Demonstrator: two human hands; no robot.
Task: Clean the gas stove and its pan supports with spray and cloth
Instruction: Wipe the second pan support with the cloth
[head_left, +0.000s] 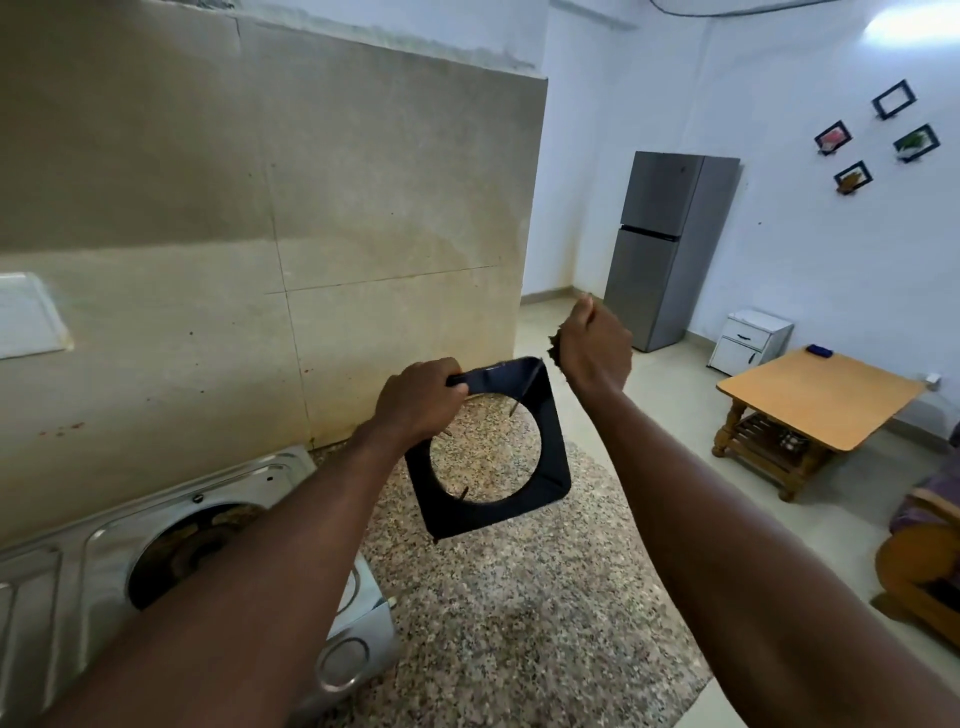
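Observation:
My left hand (418, 402) grips the top left edge of a black square pan support (543, 441) with a round opening and holds it tilted in the air above the speckled granite counter (519, 613). My right hand (592, 345) is clenched just above the support's upper right corner, with a scrap of dark brown cloth (554, 352) showing from the fist. The steel gas stove (93, 561) sits at the lower left, its burner (197, 551) bare and partly hidden by my left forearm. No spray bottle is in view.
A beige tiled wall (260, 208) stands behind the counter. Past the counter's rounded edge is the room: a grey fridge (670, 249), a small white cabinet (748, 340), a wooden coffee table (810, 400) and a wooden chair (924, 551) at the right edge.

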